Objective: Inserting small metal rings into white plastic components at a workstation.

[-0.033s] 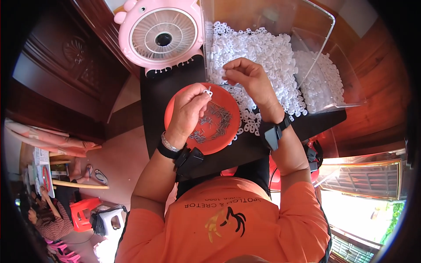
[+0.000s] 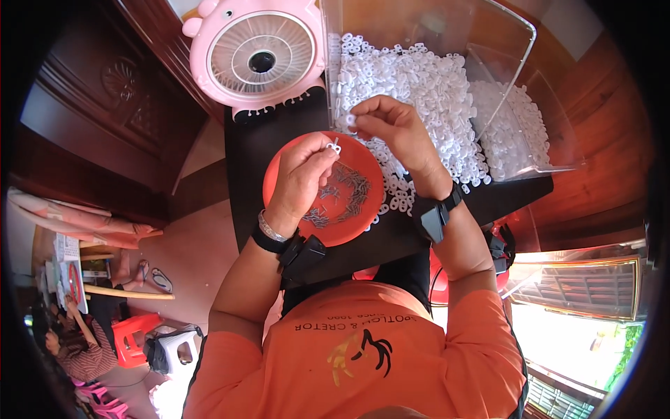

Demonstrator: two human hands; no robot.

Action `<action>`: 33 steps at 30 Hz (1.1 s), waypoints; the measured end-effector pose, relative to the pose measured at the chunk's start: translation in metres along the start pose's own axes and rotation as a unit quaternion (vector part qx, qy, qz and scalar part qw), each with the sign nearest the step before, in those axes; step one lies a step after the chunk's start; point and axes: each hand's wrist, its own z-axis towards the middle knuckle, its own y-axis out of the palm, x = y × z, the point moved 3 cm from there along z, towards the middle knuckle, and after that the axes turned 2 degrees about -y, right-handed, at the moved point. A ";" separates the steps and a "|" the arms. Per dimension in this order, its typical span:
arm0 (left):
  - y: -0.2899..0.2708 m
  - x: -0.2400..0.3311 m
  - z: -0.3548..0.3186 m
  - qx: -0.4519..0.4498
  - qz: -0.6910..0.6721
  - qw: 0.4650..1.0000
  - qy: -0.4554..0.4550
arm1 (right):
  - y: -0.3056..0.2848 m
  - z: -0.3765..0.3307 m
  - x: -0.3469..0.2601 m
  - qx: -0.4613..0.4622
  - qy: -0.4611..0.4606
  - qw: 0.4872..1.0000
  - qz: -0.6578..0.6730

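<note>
Above the orange round dish (image 2: 372, 209), my left hand (image 2: 300, 178) pinches a small white two-holed plastic piece (image 2: 333, 147), with a thin metal pin (image 2: 337, 140) standing up at it. Small grey metal pins (image 2: 354, 190) lie scattered in the dish. My right hand (image 2: 401, 133) is closed in a pinch, with a small white plastic piece (image 2: 350, 120) at its fingertips. It is held a little higher and to the right, in front of a large heap of similar white plastic pieces (image 2: 419, 84). Several loose ones spill onto the table beside the dish.
A clear plastic box (image 2: 481, 28) surrounds much of the heap, with more pieces behind its right wall. The pink animal-shaped fan (image 2: 199, 59) stands on the dark table (image 2: 244, 160) at the back left. Another person (image 2: 87, 356) sits far left near a red stool (image 2: 132, 342).
My right hand has shifted very slightly, and the white plastic piece at its fingertips shows more clearly. My left hand keeps its hold on its piece.
</note>
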 end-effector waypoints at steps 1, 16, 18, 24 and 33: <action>0.000 0.000 0.000 -0.001 0.013 1.000 0.003 | 0.006 -0.003 0.001 -0.014 0.000 1.000 0.005; 0.002 0.002 0.000 0.013 0.022 1.000 0.003 | 0.019 -0.012 0.000 -0.062 0.028 0.995 0.070; 0.001 0.001 -0.001 0.008 0.010 1.000 0.006 | 0.022 -0.011 0.000 -0.076 -0.012 0.993 0.085; -0.003 0.001 -0.001 0.010 -0.045 0.998 0.036 | 0.025 -0.015 -0.008 -0.076 -0.053 0.994 -0.052; -0.002 -0.010 0.005 -0.045 -0.217 0.975 0.020 | 0.026 -0.012 0.000 -0.161 -0.026 0.985 0.055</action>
